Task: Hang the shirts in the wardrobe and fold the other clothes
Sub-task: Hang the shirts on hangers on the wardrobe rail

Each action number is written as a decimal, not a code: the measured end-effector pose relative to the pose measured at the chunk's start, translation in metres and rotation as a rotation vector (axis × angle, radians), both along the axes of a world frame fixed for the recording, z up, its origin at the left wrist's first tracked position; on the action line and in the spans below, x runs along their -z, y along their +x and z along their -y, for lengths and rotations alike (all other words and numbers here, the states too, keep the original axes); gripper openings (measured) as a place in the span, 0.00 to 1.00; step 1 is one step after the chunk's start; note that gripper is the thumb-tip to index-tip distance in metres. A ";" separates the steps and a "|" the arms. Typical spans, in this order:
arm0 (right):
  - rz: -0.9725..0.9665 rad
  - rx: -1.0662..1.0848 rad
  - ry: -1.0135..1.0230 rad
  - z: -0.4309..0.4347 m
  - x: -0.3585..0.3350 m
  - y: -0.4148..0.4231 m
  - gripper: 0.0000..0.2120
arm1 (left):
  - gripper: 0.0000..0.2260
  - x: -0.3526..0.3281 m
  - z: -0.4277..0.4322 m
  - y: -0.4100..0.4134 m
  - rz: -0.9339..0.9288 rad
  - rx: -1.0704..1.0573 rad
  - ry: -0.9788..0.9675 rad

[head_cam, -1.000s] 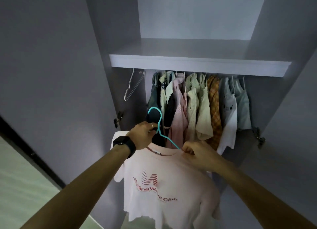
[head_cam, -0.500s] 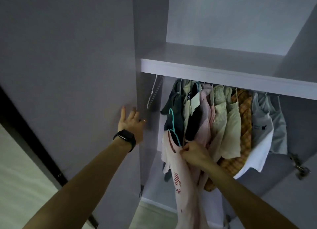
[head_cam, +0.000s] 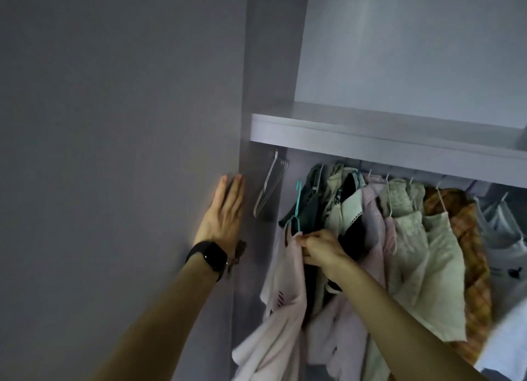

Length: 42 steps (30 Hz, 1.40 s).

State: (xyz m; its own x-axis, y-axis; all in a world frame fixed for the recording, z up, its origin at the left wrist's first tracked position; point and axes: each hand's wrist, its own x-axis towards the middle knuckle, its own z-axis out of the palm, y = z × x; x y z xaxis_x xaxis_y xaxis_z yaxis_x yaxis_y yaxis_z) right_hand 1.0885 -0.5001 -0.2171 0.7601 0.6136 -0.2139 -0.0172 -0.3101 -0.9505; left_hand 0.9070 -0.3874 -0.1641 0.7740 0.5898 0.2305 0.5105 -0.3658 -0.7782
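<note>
Under the left end of the shelf (head_cam: 370,136), the pale pink shirt (head_cam: 285,275) is hanging from a teal hanger (head_cam: 298,209). The right grip (head_cam: 322,251) is pinching its collar with curled fingers; the left grip (head_cam: 225,209) is lying flat, fingers straight, against the wardrobe door (head_cam: 114,166) left of the shelf.

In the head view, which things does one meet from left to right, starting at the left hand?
The left hand, empty wire hangers, teal hanger, right hand pinching the pink T-shirt, pale green shirt, orange checked shirt, grey tops.
</note>
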 end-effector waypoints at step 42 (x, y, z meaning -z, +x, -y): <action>0.425 0.262 0.003 -0.116 0.022 0.107 0.20 | 0.27 0.019 -0.020 0.008 0.033 0.121 0.236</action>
State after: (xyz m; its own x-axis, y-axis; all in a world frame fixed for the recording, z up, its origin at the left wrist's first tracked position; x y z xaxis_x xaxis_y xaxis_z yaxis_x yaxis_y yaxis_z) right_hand 1.1950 -0.3842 -0.2387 0.9084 0.3903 0.1498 0.2949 -0.3444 -0.8913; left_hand 0.9145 -0.3678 -0.1833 0.8251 0.4205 0.3774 0.5011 -0.2358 -0.8327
